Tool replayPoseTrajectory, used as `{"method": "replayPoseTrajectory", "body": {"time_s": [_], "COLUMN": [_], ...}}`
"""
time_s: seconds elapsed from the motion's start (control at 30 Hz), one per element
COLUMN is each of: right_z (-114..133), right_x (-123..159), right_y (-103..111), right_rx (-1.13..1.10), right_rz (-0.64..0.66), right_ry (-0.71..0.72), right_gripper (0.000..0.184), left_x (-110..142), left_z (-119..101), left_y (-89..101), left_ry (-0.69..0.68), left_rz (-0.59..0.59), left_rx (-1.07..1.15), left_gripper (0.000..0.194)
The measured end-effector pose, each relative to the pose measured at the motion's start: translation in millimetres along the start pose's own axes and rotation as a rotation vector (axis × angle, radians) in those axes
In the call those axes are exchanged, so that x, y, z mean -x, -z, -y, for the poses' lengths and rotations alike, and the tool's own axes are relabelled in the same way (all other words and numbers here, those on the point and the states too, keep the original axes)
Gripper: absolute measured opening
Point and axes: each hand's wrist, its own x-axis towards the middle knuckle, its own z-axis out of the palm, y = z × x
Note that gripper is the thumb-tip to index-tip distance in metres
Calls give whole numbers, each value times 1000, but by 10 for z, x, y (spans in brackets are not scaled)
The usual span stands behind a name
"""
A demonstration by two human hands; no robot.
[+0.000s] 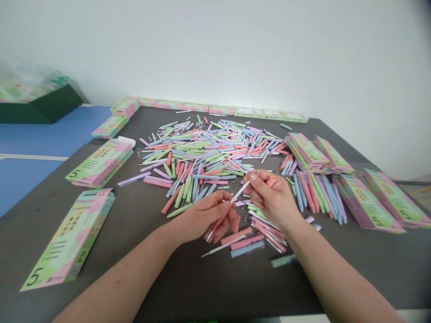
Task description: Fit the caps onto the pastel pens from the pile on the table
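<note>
A thin white pen refill (240, 191) slants between my two hands. My left hand (210, 211) is closed around its lower part and also holds a pinkish pen barrel (215, 228) with a clear end. At the refill's upper end, my right hand (271, 195) pinches with thumb and forefinger. A small pink pen part (271, 181) shows by that hand's curled fingers. Below the hands lie loose pink pen barrels (247, 242), a blue barrel (247, 249) and another white refill (224, 246). A green barrel (283, 260) rests near my right wrist.
A wide heap of pastel pen parts (205, 150) covers the middle of the dark table (208, 291). Printed boxes (70, 237) line the left, back and right, including a right-hand box (370, 202). Coloured barrels (318, 193) lie in a row. A dark green bin (43, 105) stands far left.
</note>
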Motion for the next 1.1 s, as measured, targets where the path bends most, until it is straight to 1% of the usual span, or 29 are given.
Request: {"method": "replayPoseTrajectory", "body": {"time_s": [0.1,0.3,0.4,0.6,0.73,0.87,0.97,1.03,1.1], "right_z": [-7,8,14,8,29,116,184,195,169], "right_x": [2,8,6,-27,-28,-22,-35,-43,-42], "right_y": [12,16,9,-34,-34,15,66,83,74], "right_rx": [27,5,-12,-96,-117,-86,-119,-155,-157], "right_rz": [-8,12,21,-16,-43,-127,-189,-172,-113], "right_ry": [27,10,-8,-83,-37,129,231,218,135], "right_gripper": [23,23,24,30,27,24,23,24,25], "left_x": [1,12,15,23,16,7,15,29,46], "left_z": [-4,-25,-33,-32,-36,-51,-54,-56,-62], "left_y": [14,9,-3,-34,-15,7,4,-9,-25], "left_ry": [-18,-3,-9,-30,-7,-82,-139,-192,-251], "left_rz": [1,68,70,75,65,0,-32,-36,-61], "left_rx": [-9,-6,26,31,-58,-224,-262,-261,-263], "left_gripper": [18,20,19,21,21,17,15,12,10]}}
